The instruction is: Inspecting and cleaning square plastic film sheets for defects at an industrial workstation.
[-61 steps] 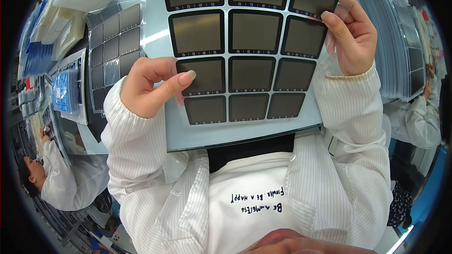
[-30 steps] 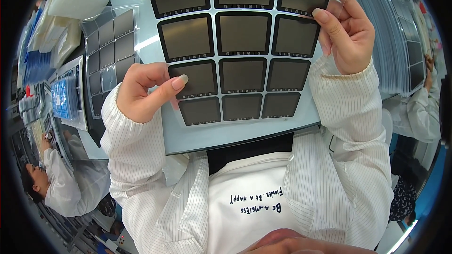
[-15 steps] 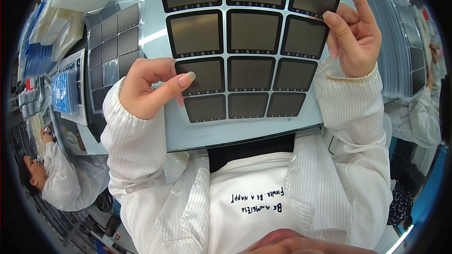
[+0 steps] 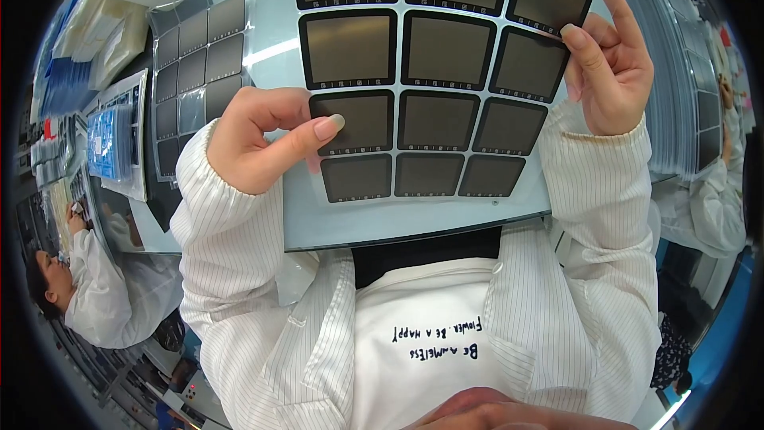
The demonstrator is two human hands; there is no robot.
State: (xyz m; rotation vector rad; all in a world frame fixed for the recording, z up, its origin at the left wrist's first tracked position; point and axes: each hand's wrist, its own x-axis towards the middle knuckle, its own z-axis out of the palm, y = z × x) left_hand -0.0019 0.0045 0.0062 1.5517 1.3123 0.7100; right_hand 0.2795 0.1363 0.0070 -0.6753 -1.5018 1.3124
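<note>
A clear sheet bearing rows of dark, black-bordered rectangular panels [image 4: 446,48] is held up over the glass-topped table; its far end runs out of the picture. My left hand [image 4: 267,139] pinches its left edge near the lower rows, thumb lying on top of a panel and fingers behind. Higher on the opposite edge, my right hand [image 4: 605,72] grips the sheet between thumb and fingers, with one finger stretched up along the border. The fingertips under the sheet are partly hidden.
Left of me lies a similar panel sheet [image 4: 199,64] in clear plastic, beside a blue-and-clear plastic packet [image 4: 111,143]. A thick stack of sheets [image 4: 668,72] stands at the right. The glass table's near edge [image 4: 414,240] is close to my body. A person in white [image 4: 119,295] works at the left.
The panel sheet has shifted slightly to the right in the picture, and both hands have moved with it. Their grips look the same.
</note>
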